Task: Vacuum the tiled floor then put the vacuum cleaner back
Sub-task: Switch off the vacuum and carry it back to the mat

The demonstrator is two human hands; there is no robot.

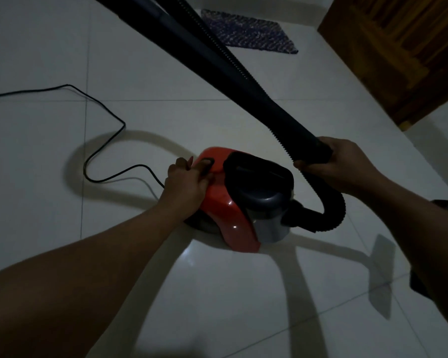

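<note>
Judging from one view only: impossible to tell whether vacuuming lies ahead or behind. Sitting on the pale glossy tiled floor [243, 293], roughly mid-frame, the small red and grey canister vacuum cleaner [241, 200], with the thin black power cord [98, 151] trailing from its rear across the tiles and out at the left edge, so apparently plugged in, though no socket in view. Not yet put back, in any case; storing the machine and dealing with the cord both remain.

Reaching forward with the left hand [186, 187], fingers curled over the rear of the red shell, one fingertip lying on the dark oval button [206, 164] on top. Probably a switch press, on or off; cannot say which, nor whether actually pushed down.

Gripping with the right hand [342, 164], fingers wrapped around the handle end of the long black rigid wand [204, 52], held raised and angled away toward the top left, nozzle out of view. Looping from that grip down to the front of the canister, the black ribbed flexible hose [331, 208].

Lying beyond, against the far tiles, a dark blue speckled woven mat [251, 29]; standing at the upper right, a brown wooden panelled door [398, 55].
</note>
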